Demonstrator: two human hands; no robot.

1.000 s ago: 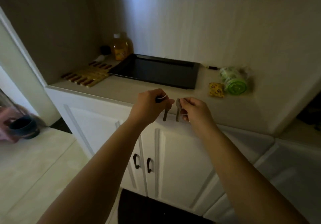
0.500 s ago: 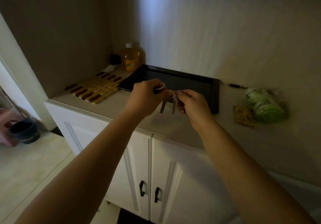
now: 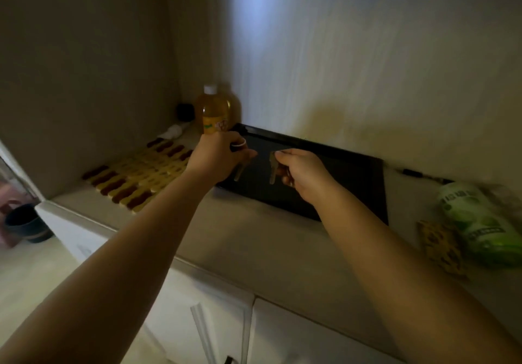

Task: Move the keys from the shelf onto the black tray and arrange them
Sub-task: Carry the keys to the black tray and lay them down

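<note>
A black rectangular tray (image 3: 350, 174) lies on the beige counter against the back wall. My left hand (image 3: 219, 157) hovers over the tray's left end, pinching a metal key (image 3: 239, 172) that hangs blade down; a white ring shows at its fingers. My right hand (image 3: 303, 174) is over the tray's middle, holding a second key (image 3: 272, 170), also blade down. The two keys hang apart, above the tray's dark floor. The room is dim and the keys' heads are hidden in my fingers.
A yellow and brown wooden trivet (image 3: 141, 177) lies left of the tray. An amber bottle (image 3: 216, 112) stands at the back corner. A green packet (image 3: 477, 219) and a small yellow patterned packet (image 3: 440, 246) lie to the right. White cabinet doors (image 3: 214, 324) are below.
Both hands have moved forward from the counter's front edge to above the tray, each carrying its key. The keys have spread further apart. The camera has come closer.
</note>
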